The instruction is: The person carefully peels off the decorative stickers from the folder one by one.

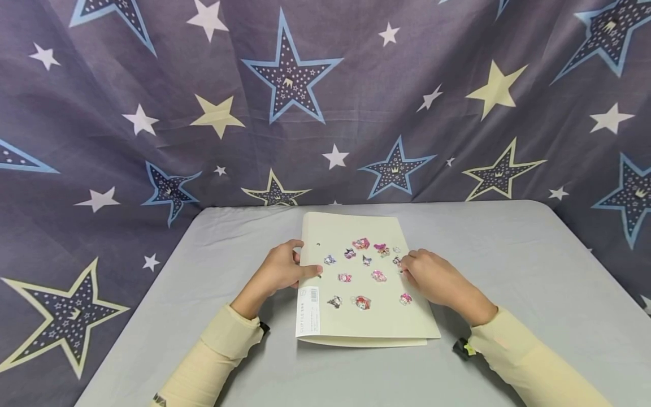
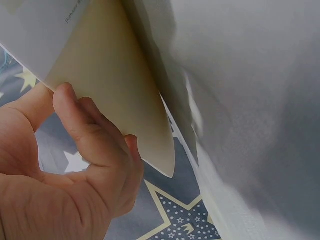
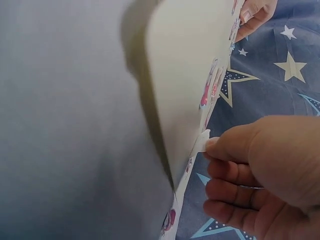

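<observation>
A cream clip file (image 1: 351, 325) lies on the table, with several small cartoon character stickers, among them a red-haired one (image 1: 361, 303), scattered over its cover. My left hand (image 1: 285, 265) grips the file's left edge, thumb on the cover and fingers beneath; the left wrist view shows those fingers (image 2: 112, 145) behind the raised edge. Over the right part of the cover, my right hand (image 1: 432, 277) pinches a small whitish sticker (image 3: 201, 142) between thumb and forefinger. That sticker touches the cover, or nearly so; its print is not visible. Another sticker (image 1: 397, 260) lies beside the right fingertips.
A white printed label with a barcode (image 1: 308, 311) runs along the file's lower left edge. Grey cloth covers the table (image 1: 508, 243). Behind it hangs a dark star-patterned curtain (image 1: 356, 130). Dark wrist straps (image 1: 463, 349) show below the sleeves.
</observation>
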`<state>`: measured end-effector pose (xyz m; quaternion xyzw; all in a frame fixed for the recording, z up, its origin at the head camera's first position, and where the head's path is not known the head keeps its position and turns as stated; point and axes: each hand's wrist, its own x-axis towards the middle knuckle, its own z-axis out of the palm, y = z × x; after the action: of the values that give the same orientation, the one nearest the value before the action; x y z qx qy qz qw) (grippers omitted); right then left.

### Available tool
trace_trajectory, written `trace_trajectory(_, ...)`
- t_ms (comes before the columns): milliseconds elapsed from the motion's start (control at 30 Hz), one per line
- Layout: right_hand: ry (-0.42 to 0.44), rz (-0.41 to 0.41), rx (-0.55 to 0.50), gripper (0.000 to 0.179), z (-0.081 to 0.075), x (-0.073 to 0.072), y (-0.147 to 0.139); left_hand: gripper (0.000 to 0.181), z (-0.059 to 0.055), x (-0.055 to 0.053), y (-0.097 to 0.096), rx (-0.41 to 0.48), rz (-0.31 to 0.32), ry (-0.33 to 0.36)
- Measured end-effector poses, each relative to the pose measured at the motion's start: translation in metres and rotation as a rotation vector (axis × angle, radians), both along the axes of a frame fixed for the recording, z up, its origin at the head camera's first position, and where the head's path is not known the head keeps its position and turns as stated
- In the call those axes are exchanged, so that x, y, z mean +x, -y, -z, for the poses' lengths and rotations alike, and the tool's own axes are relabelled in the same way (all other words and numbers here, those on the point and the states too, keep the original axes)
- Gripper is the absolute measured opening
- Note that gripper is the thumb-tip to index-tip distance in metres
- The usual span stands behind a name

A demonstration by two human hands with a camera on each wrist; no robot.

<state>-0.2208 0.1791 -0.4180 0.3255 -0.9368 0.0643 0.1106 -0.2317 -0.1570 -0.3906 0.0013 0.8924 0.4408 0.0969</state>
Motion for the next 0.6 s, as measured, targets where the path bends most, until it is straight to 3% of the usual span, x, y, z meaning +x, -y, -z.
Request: trace_trajectory(600, -0.055, -0.016, -0.035, 0.013, -0.0035, 0.0003, -0.0041, 0.088, -0.0001, 0.0, 0.0004, 0.0, 0.0, -0.004)
